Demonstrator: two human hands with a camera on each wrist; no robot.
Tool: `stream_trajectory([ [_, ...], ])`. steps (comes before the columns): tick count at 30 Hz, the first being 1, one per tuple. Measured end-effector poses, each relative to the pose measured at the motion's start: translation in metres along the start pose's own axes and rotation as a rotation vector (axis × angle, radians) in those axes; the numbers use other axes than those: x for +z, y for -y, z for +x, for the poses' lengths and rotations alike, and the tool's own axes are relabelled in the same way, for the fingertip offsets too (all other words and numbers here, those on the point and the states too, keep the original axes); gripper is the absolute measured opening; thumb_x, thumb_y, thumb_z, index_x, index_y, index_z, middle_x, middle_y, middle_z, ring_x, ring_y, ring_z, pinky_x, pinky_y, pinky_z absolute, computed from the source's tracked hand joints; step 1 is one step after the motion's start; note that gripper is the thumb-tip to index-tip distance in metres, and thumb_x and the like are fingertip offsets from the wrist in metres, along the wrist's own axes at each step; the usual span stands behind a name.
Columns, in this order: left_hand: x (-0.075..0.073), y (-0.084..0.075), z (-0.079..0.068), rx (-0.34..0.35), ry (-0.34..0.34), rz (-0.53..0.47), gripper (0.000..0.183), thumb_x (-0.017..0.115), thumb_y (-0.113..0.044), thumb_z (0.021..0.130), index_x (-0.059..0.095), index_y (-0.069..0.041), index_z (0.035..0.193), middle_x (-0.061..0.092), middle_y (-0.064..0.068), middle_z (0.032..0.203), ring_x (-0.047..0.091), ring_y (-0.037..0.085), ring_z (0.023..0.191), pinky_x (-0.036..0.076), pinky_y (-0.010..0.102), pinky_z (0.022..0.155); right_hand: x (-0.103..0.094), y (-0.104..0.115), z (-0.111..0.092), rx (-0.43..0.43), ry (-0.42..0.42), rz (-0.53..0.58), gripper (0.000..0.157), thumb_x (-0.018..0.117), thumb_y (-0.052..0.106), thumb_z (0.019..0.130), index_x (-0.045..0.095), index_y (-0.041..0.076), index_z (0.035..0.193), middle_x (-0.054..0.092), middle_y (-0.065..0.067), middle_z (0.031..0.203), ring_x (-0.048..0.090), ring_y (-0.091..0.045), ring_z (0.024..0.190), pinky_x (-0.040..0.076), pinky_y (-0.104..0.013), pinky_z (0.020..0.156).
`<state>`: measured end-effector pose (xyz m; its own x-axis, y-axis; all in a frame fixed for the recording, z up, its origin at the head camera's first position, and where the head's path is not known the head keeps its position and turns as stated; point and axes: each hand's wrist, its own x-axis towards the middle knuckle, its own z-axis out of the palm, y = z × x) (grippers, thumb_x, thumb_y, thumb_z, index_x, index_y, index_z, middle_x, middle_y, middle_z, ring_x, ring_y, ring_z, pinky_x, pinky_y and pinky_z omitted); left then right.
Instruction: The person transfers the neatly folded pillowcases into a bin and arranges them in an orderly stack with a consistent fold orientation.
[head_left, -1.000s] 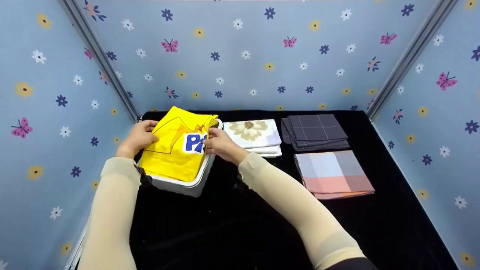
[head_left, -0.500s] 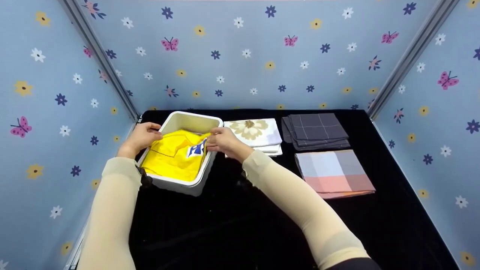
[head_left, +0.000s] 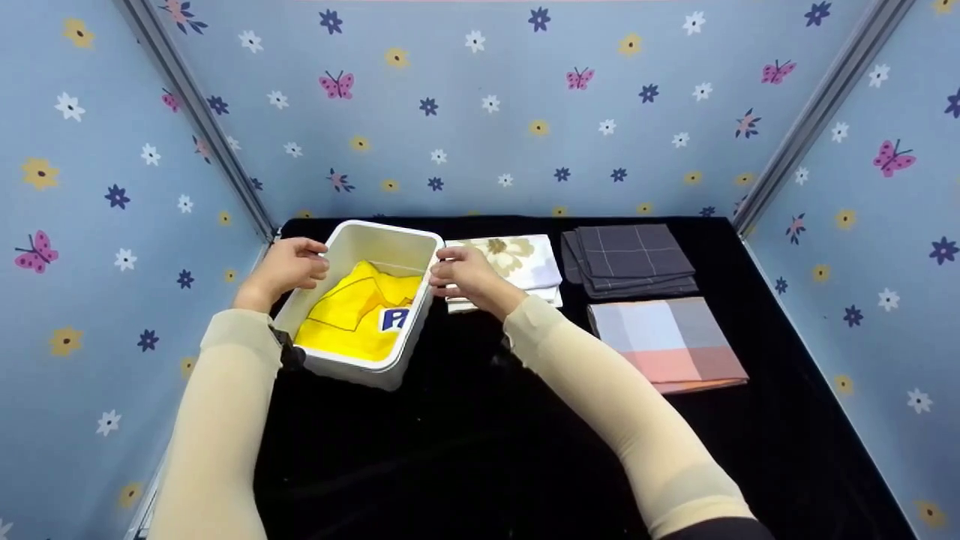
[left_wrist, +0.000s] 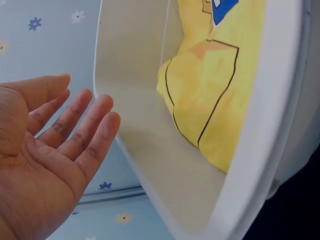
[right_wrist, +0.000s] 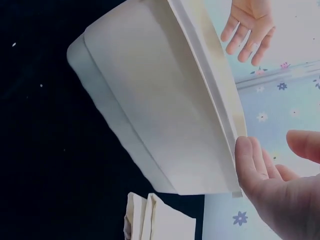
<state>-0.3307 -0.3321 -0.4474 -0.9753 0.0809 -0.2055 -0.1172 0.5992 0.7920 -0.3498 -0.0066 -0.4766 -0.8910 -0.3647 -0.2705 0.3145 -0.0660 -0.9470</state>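
A yellow cloth point(head_left: 360, 315) with black lines and a blue-and-white letter patch lies inside a white plastic bin point(head_left: 386, 366), below its rim. My left hand point(head_left: 289, 270) is over the bin's left edge, its fingers relaxed and holding nothing; in the left wrist view that hand point(left_wrist: 60, 135) shows an empty palm beside the bin. My right hand point(head_left: 469, 276) is at the bin's right rim, fingers loosely extended. In the right wrist view the right hand's fingertips point(right_wrist: 245, 150) are right by the rim; whether they touch it I cannot tell.
A folded white cloth with a flower print point(head_left: 517, 262) lies just right of the bin. Farther right are a folded dark grey checked cloth point(head_left: 637, 251) and a folded plaid cloth point(head_left: 675, 341). Flower-patterned walls point(head_left: 487, 135) surround the black-covered table point(head_left: 450, 450).
The yellow cloth has gone down from above the bin's rim into the bin. Both hands have let go of it and moved apart, the right one outward to the right rim.
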Motion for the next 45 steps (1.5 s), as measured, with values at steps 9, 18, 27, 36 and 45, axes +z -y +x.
stream_trajectory([
  [9, 0.016, -0.016, 0.001, 0.025, 0.028, -0.017, 0.050, 0.054, -0.014, 0.112, 0.046, 0.006, 0.157, 0.057, 0.032, 0.149, 0.066, 0.038, 0.126, 0.061, 0.039, 0.103, -0.023, 0.003, -0.009, -0.011, -0.023, -0.041, 0.057, 0.063, 0.000, 0.103, 0.046, -0.006, 0.158, 0.057, -0.028, 0.151, 0.070, -0.039, 0.121, 0.058, -0.051, 0.109],
  [18, 0.035, -0.035, 0.005, 0.064, 0.049, -0.037, 0.047, 0.058, -0.014, 0.111, 0.049, 0.004, 0.154, 0.059, 0.030, 0.147, 0.064, 0.042, 0.129, 0.060, 0.045, 0.104, -0.046, 0.004, -0.014, -0.042, -0.061, -0.105, 0.052, 0.069, 0.005, 0.101, 0.056, -0.004, 0.150, 0.067, -0.018, 0.130, 0.072, -0.031, 0.111, 0.058, -0.054, 0.110],
  [27, 0.053, -0.041, 0.012, 0.098, 0.079, -0.035, 0.049, 0.062, -0.017, 0.110, 0.049, 0.004, 0.153, 0.060, 0.028, 0.144, 0.065, 0.041, 0.126, 0.060, 0.039, 0.097, -0.065, 0.003, -0.020, -0.070, -0.090, -0.154, 0.043, 0.074, 0.009, 0.099, 0.063, 0.000, 0.139, 0.072, -0.008, 0.115, 0.072, -0.020, 0.093, 0.061, -0.050, 0.103],
  [36, 0.072, -0.045, 0.020, 0.129, 0.068, -0.045, 0.053, 0.065, -0.017, 0.107, 0.049, 0.007, 0.152, 0.060, 0.028, 0.139, 0.067, 0.039, 0.121, 0.058, 0.025, 0.082, -0.083, -0.001, -0.027, -0.059, -0.112, -0.155, 0.047, 0.075, 0.010, 0.099, 0.060, -0.001, 0.143, 0.071, -0.008, 0.115, 0.072, -0.020, 0.092, 0.063, -0.030, 0.080],
  [45, 0.092, -0.051, 0.031, 0.144, 0.041, -0.059, 0.047, 0.066, -0.013, 0.105, 0.053, 0.008, 0.145, 0.062, 0.026, 0.134, 0.066, 0.025, 0.108, 0.057, 0.023, 0.079, -0.104, -0.006, -0.032, -0.049, -0.147, -0.147, 0.045, 0.074, 0.009, 0.100, 0.060, 0.000, 0.142, 0.071, -0.012, 0.118, 0.072, -0.021, 0.094, 0.063, -0.038, 0.090],
])
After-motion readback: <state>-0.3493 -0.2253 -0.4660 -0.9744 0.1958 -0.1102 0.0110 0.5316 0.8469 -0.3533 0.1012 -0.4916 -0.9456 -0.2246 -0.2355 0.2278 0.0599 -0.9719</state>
